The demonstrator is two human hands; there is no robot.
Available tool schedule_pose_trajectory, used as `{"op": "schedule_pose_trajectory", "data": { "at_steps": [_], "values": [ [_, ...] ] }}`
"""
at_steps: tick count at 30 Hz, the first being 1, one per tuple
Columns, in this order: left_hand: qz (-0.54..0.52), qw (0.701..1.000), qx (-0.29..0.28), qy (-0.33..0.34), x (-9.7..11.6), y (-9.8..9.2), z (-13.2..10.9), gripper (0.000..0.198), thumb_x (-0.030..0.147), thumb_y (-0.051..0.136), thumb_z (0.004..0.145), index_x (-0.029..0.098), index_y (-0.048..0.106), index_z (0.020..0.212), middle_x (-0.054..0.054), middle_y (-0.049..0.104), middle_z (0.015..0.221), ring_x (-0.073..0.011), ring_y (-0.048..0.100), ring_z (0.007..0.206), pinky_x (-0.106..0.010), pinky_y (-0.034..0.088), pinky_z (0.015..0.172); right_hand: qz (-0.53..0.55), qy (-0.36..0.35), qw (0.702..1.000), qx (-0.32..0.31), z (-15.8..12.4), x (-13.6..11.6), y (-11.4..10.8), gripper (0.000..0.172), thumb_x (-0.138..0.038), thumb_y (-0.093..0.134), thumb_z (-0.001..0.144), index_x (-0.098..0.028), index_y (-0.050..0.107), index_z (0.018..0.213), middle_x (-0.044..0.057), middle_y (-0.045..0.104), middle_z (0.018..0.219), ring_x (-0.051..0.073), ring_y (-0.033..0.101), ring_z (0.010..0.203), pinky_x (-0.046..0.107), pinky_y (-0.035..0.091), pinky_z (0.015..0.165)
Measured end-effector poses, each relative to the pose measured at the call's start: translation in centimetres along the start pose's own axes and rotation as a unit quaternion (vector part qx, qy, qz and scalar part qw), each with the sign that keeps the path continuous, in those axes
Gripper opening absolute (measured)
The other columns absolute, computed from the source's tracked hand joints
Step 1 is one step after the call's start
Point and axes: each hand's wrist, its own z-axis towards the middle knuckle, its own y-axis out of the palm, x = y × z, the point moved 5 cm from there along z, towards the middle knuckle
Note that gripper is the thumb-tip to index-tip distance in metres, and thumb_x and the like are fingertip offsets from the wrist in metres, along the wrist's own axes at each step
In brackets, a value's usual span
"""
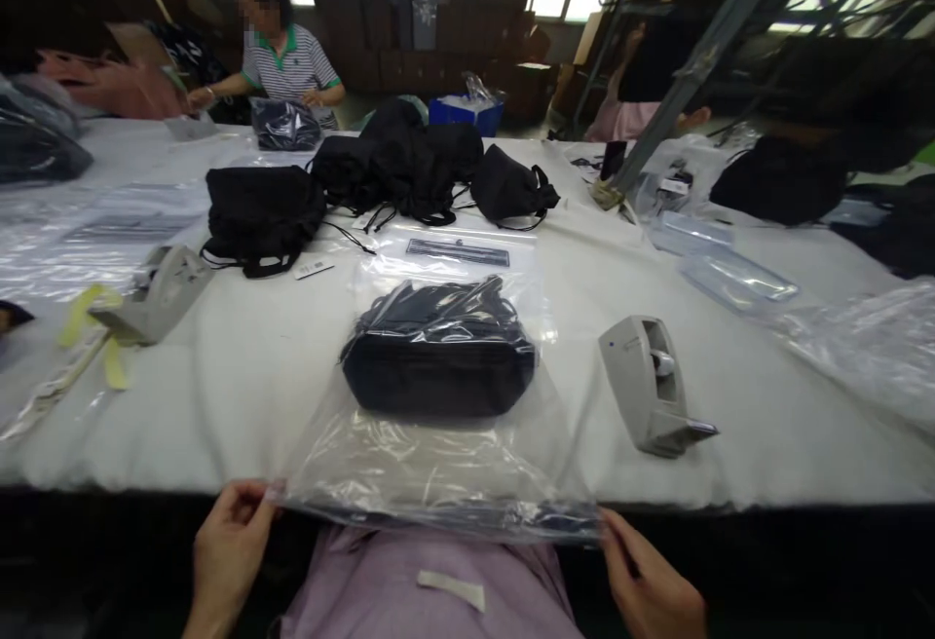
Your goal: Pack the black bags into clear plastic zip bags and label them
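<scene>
A clear plastic bag (438, 464) lies on the white table (248, 395) in front of me with a folded black fabric item (438, 361) inside it. My left hand (228, 546) pinches the bag's near left corner at the table's front edge. My right hand (650, 585) pinches the near right corner. The bag's open end hangs slightly over the edge toward my lap.
A grey tape dispenser (654, 386) stands right of the bag, another (157, 293) at the left. Several black bags (394, 171) pile up behind. Clear plastic bags (854, 337) lie at the right. A person in a striped shirt (288, 59) works at the far side.
</scene>
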Motion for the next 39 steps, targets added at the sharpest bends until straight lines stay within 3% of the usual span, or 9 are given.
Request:
{"op": "schedule_pose_trajectory", "data": {
  "at_steps": [3,7,15,20,22,25,29,34,39],
  "values": [
    [-0.126,0.991,0.006,0.051,-0.5,0.3,0.0,0.036,0.044,0.074,0.066,0.019,0.053,0.079,-0.001,0.068,0.083,-0.0163,0.067,0.077,-0.025,0.054,0.072,-0.017,0.13,0.991,0.019,-0.8,2.7,-0.1,0.045,-0.054,0.056,0.08,-0.019,0.075,0.103,0.006,0.077,0.083,0.021,0.068,0.054,0.027,0.054,0.05],
    [-0.128,0.99,-0.016,0.054,-1.6,1.0,-0.7,0.038,0.042,0.076,0.065,0.017,0.058,0.087,0.002,0.062,0.069,-0.0132,0.062,0.062,-0.022,0.051,0.06,0.058,0.227,0.968,-0.092,-1.8,4.7,1.8,0.047,-0.057,0.059,0.067,-0.019,0.077,0.087,0.003,0.073,0.06,0.024,0.068,0.051,0.026,0.052,0.043],
    [-0.112,0.989,-0.069,0.068,-3.2,0.1,-2.2,0.035,0.043,0.074,0.069,0.019,0.049,0.069,0.005,0.054,0.059,-0.011,0.054,0.055,-0.022,0.046,0.057,0.178,0.287,0.941,0.037,-3.1,4.0,0.6,0.052,-0.057,0.066,0.07,-0.015,0.072,0.1,0.009,0.076,0.084,0.027,0.073,0.078,0.029,0.06,0.07],
    [0.015,0.949,-0.309,0.061,-2.6,-1.6,-1.9,0.033,0.036,0.084,0.057,0.016,0.06,0.069,0.004,0.055,0.058,-0.0117,0.052,0.052,-0.021,0.042,0.05,0.148,0.134,0.963,-0.181,-4.8,6.8,2.1,0.037,-0.05,0.065,0.066,-0.02,0.076,0.085,0.005,0.076,0.07,0.027,0.073,0.063,0.033,0.06,0.059],
    [0.12,0.908,-0.39,0.097,0.4,-2.9,-1.6,0.029,0.04,0.079,0.066,0.016,0.063,0.066,0.003,0.055,0.056,-0.0116,0.051,0.051,-0.021,0.04,0.048,0.102,0.071,0.981,-0.146,-3.5,6.3,-0.4,0.033,-0.046,0.066,0.068,-0.022,0.076,0.088,0.005,0.076,0.075,0.026,0.072,0.063,0.033,0.06,0.058],
    [0.106,0.889,-0.371,0.245,8.5,-3.4,-1.5,0.032,0.046,0.054,0.089,0.018,0.068,0.084,-0.001,0.065,0.068,-0.0152,0.059,0.059,-0.024,0.048,0.054,0.088,-0.021,0.995,-0.033,0.9,1.1,-5.5,0.029,-0.042,0.064,0.078,-0.023,0.074,0.096,0.006,0.076,0.091,0.025,0.072,0.079,0.034,0.059,0.076],
    [0.09,0.782,-0.413,0.458,16.0,2.2,-5.2,0.03,0.04,0.052,0.094,0.016,0.063,0.109,-0.006,0.066,0.104,-0.019,0.064,0.087,-0.034,0.055,0.077,0.215,-0.207,0.917,-0.267,5.4,-10.4,-4.3,0.026,-0.03,0.052,0.092,-0.021,0.07,0.107,0.007,0.073,0.105,0.02,0.07,0.092,0.031,0.056,0.086],
    [0.096,0.719,-0.411,0.552,16.6,8.8,-7.9,0.03,0.035,0.056,0.093,0.018,0.058,0.118,-0.009,0.06,0.119,-0.0197,0.062,0.099,-0.04,0.054,0.084,0.245,-0.355,0.861,-0.27,5.4,-14.9,1.3,0.023,-0.018,0.048,0.094,-0.016,0.066,0.107,0.01,0.072,0.097,0.017,0.068,0.089,0.027,0.057,0.078],
    [0.12,0.626,-0.384,0.668,13.8,9.2,-9.2,0.027,0.018,0.047,0.095,0.021,0.06,0.118,-0.012,0.067,0.113,-0.0152,0.065,0.084,-0.03,0.054,0.078,0.139,-0.451,0.871,-0.137,3.4,-12.2,2.9,0.027,-0.011,0.044,0.092,-0.016,0.066,0.106,0.012,0.071,0.09,0.02,0.068,0.08,0.031,0.058,0.07]
  ]
}}
